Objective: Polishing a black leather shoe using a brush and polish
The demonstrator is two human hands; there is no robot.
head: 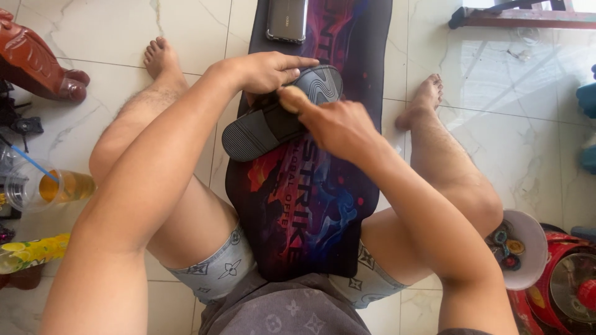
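A black slide sandal (pixel 261 127) lies sole side partly up across a long dark printed mat (pixel 310 205) between my legs. My left hand (pixel 264 71) presses on the sandal's far end and holds it. My right hand (pixel 338 127) is closed around a light wooden handle (pixel 292 98), whose tip touches the sandal near the grey tread. The working end of the tool is hidden by the hand and sandal.
A phone (pixel 287 20) in a clear case lies at the mat's far end. A plastic cup with amber drink and a blue straw (pixel 46 186) stands left. A white bowl of small parts (pixel 521 248) and a red appliance (pixel 568 282) sit right. A brown wooden furniture leg (pixel 37 62) stands top left.
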